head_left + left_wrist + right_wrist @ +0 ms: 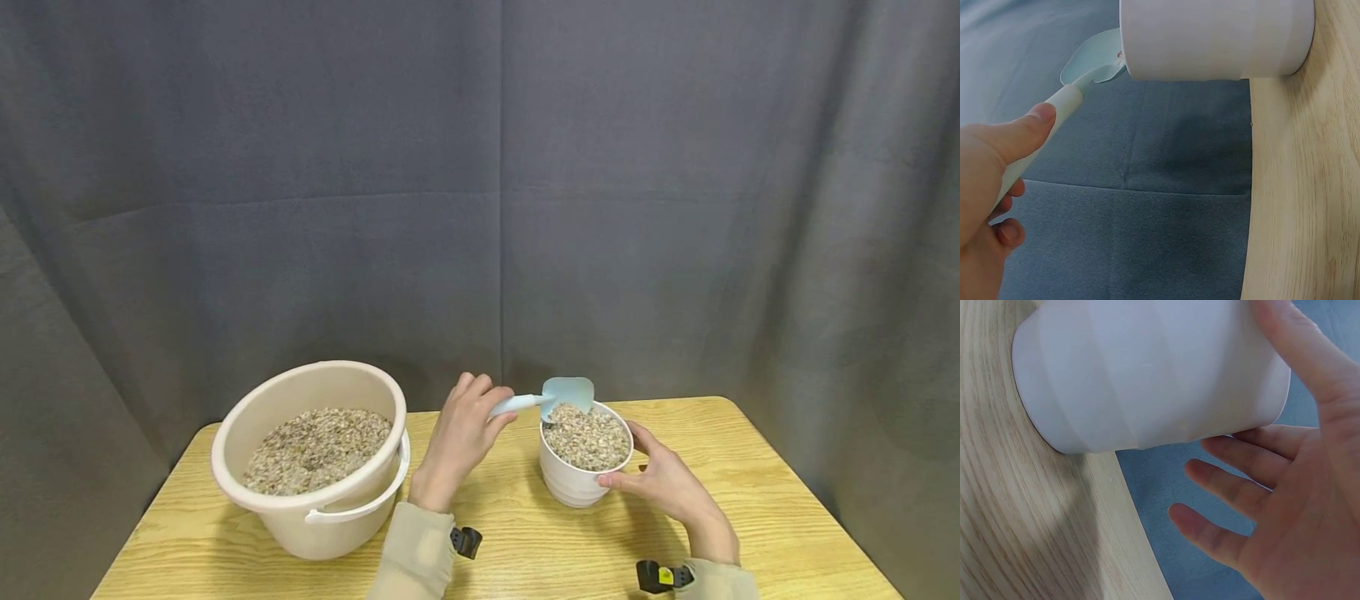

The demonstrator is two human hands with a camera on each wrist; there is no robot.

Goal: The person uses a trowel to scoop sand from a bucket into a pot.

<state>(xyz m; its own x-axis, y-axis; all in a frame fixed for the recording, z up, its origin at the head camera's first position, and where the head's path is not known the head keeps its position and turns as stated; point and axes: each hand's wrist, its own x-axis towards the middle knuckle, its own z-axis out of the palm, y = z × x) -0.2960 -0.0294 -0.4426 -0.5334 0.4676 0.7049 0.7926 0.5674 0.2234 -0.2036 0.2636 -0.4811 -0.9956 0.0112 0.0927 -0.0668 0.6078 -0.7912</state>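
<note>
Scoop at the back left of the pot, with its blade against the grains and its lower edge either buried or merely hidden, impossible to tell which. Gripped by the handle in the left hand, between a thumb laid along it and curled fingers; in the left wrist view, hand cut off at the frame's edge and blade partly lost behind the pot. Visible as a full load only from the head, grains up to the rim and heaped towards the back; from the wrists, just white wall, plus a few specks at the lip in the left one. Around the pot's right side, right hand, holding between thumb and fingers; in the right wrist view, ring and little fingers spread clear of the wall, index tip hidden behind it. Beneath the pot, table. To the left, in the head view alone, bucket with more grains, well below its rim and of hidden depth. Behind everything, grey curtain.
</note>
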